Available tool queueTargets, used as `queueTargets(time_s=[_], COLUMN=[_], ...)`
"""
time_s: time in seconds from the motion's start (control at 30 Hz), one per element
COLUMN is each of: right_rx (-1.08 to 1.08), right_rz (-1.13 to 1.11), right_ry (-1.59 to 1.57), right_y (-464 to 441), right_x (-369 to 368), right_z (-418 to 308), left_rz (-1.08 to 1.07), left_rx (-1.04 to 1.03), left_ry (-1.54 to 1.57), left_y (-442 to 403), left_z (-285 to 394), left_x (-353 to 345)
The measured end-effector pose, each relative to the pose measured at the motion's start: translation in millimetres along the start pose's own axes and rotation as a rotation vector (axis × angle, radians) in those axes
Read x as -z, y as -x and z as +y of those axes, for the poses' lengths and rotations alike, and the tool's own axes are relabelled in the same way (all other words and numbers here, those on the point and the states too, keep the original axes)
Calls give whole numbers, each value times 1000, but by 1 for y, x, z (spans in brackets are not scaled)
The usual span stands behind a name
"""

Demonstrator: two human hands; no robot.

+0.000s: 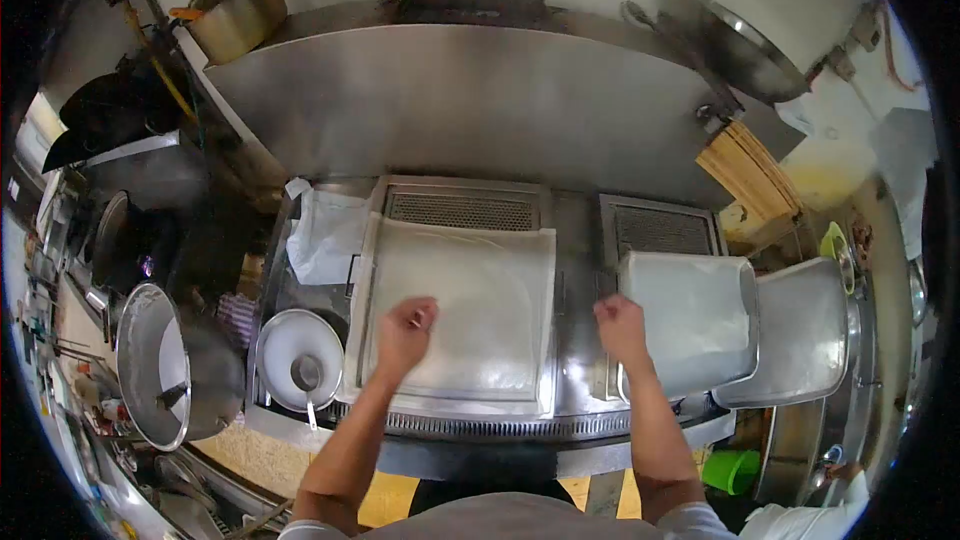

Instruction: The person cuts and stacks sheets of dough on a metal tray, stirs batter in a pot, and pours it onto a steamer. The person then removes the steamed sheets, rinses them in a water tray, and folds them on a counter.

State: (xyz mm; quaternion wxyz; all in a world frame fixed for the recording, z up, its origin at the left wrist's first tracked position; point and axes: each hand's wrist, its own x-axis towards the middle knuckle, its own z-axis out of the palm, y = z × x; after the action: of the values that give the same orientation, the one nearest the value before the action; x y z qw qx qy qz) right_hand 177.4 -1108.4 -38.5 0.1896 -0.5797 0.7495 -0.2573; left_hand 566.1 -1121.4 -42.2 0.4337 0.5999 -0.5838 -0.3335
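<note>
A whitish, wet-looking square sheet (470, 310), perhaps cloth, lies flat over the steel steamer top in front of me. My left hand (405, 333) is above its left part, fingers curled and pinched together; whatever they may hold is too small to make out. To the right, my right hand (622, 328) is closed in a loose fist by the left edge of a shallow metal tray (690, 315). Its fingers hide anything inside. Left of the sheet stands a bowl of white liquid (283, 355) with a ladle (307, 375) resting in it.
A second metal tray (800, 330) lies farther right. At the left stands a large pot (215, 380). A crumpled white cloth (328, 230) lies at the back left, and perforated vents (460, 210) sit behind the sheet. A green bin (730, 471) is low on the right.
</note>
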Motion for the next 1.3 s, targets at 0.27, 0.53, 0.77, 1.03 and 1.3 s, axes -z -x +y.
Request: queueTargets(time_s=[0.27, 0.53, 0.77, 1.03, 1.3], right_rx=[94, 115, 76, 234, 472], right_rz=[13, 127, 247, 368, 434], right_ry=[-21, 131, 70, -133, -249], right_y=[-162, -182, -167, -90, 27], right_x=[-113, -139, -131, -50, 61], right_z=[-1, 1, -1, -53, -115], left_rz=[282, 142, 183, 461, 727], left_rx=[51, 26, -145, -351, -334], left_ry=[-328, -546, -495, -270, -118], left_y=[-162, -213, -227, -152, -1], left_z=[-100, -119, -157, -90, 10], left_x=[66, 47, 38, 80, 145])
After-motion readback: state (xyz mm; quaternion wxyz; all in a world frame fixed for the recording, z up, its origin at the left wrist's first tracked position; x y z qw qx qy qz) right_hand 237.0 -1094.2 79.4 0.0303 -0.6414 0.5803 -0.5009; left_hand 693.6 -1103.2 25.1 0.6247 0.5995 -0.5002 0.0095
